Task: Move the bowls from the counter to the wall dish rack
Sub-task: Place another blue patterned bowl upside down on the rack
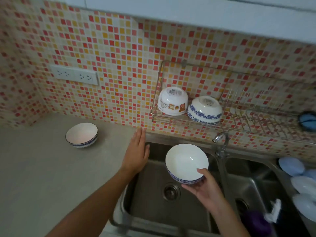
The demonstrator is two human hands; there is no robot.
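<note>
- Two bare forearms show, one from the lower left and one from the lower right.
- No sleeve covers either forearm as far as the picture's edge.
- The left hand [136,152] is bare: no glove, ring or bracelet can be seen on it.
- The right hand [203,187] is bare too, its wrist without a watch or band.
- The fingernails look short and unpainted, though blur hides detail.

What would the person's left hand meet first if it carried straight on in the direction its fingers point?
The left hand lies flat and open, fingers aimed up toward the mosaic tiled wall. Probably it would meet that wall just above the counter edge first; depth is unclear, but nothing else shows in that line.
</note>
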